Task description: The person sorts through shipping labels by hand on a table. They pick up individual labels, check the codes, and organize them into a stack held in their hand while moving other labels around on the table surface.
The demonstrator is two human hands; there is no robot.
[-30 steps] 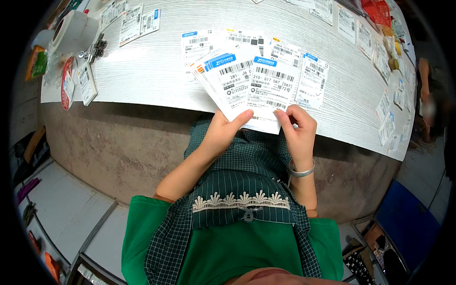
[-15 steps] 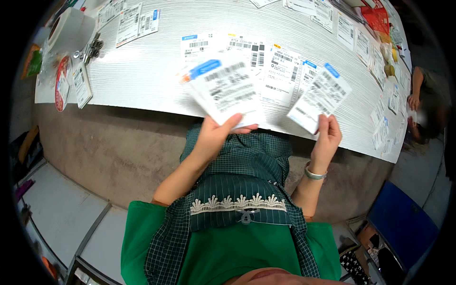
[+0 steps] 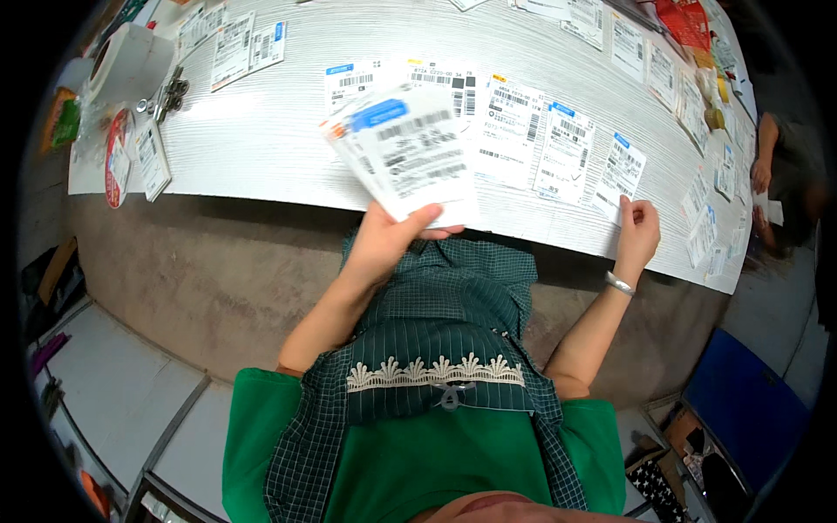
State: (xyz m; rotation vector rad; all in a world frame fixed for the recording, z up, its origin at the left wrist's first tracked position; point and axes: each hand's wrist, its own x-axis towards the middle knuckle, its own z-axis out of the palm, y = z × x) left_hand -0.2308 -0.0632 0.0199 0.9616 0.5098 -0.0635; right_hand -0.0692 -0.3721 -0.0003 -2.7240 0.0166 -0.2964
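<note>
My left hand (image 3: 392, 241) is closed on a fanned stack of white shipping labels (image 3: 420, 161), held up over the table's front edge. The top one has a blue tab and barcodes, and orange shows on one behind it. To the right, my right hand (image 3: 639, 230) pinches the lower edge of a single shipping label (image 3: 621, 174) at the table surface. Left of it lie a blue-tabbed label (image 3: 565, 152) and a wider yellow-tabbed label (image 3: 508, 129). Two more labels behind the stack are partly hidden by it.
On the white table (image 3: 288, 148), a tape roll (image 3: 133, 59), metal keys or clips (image 3: 172, 94) and a label pile (image 3: 152, 161) sit at left. More labels line the far and right sides, near a red basket (image 3: 684, 24). Another person's hand (image 3: 761, 176) is at far right.
My right hand has moved right and lowered its label to the table, uncovering the blue-tabbed label beside it. The left hand still holds its stack, nearly in place.
</note>
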